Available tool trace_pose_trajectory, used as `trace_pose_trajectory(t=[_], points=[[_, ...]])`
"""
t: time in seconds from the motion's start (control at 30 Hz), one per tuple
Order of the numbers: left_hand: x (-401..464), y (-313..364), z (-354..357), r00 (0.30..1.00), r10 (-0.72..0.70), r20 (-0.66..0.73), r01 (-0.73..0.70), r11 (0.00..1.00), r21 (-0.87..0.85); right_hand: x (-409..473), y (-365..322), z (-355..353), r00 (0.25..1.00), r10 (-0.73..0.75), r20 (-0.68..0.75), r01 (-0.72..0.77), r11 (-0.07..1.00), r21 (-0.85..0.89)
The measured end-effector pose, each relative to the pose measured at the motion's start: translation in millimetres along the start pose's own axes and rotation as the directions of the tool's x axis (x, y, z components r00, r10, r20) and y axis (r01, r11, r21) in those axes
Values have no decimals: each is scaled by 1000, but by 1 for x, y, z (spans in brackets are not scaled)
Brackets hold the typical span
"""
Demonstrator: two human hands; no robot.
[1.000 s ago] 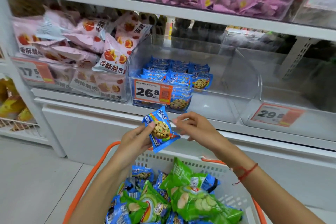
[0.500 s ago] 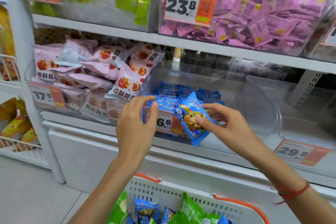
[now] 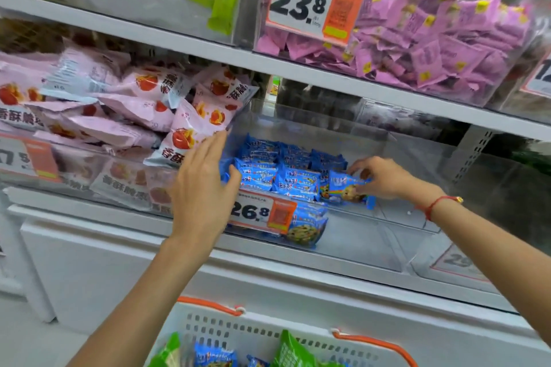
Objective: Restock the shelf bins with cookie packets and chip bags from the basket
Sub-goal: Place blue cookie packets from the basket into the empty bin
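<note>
My right hand (image 3: 384, 177) pinches a cookie packet (image 3: 347, 189) at the right end of the blue stack (image 3: 277, 170) inside the clear bin (image 3: 417, 217). To its right I see bare bin floor. My left hand (image 3: 202, 185), fingers spread, touches the stack's left edge.

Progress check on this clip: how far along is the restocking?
Done: rows of blue cookie packets fill the clear plastic bin's left part. In hand: the right hand is placing a blue cookie packet; the left hand steadies the rows. Left: green chip bags remain in the white basket.
</note>
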State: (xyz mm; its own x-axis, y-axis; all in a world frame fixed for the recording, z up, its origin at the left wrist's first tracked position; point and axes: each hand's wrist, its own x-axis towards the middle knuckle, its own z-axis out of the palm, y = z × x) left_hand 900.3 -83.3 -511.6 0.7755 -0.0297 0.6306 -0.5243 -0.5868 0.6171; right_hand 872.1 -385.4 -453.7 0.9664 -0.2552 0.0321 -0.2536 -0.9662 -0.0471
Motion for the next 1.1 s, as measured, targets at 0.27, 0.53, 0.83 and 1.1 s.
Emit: trace_pose_trajectory(t=[0.27,0.53,0.83,1.1], points=[[-1,-2,5,998,13,-60,-13,1000,2,20,-5,23,992,-97,-78,102,992,68],[-3,-3,10,994,32,-100,-28,999,40,22,-10,29,959,-246,-138,245,969,-24],[-3,-1,7,997,9,-71,-5,999,52,17,-15,22,970,-240,-34,239,971,-26],[-3,-3,7,999,2,-49,-1,1000,15,-25,-12,2,964,-149,-222,200,953,228]])
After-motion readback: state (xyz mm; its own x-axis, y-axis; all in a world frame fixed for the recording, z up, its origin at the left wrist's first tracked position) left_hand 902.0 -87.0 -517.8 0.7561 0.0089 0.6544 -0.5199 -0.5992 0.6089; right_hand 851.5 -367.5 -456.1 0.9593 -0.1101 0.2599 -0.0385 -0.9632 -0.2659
